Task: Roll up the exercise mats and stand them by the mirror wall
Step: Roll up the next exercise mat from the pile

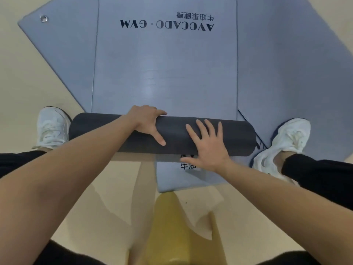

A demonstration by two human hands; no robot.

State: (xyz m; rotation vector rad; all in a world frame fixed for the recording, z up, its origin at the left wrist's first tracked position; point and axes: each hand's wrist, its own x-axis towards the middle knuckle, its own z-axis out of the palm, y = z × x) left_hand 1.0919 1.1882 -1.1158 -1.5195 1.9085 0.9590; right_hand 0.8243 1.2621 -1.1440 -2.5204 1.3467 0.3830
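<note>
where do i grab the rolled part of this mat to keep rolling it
Take the dark roll from above, on your near side, one palm toward each end. It lies crosswise with the flat mat running away from you, so spread hands should push it evenly; the left hand and right hand now sit near its middle.

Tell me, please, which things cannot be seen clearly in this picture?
Head view only.
Mirror wall: outside the frame.
Print on the lower mat: mostly covered by the roll and right hand.
Layers in the roll: its ends face sideways.
Extent of the mats underneath: covered by the top mat, cut by the frame edges.
</note>
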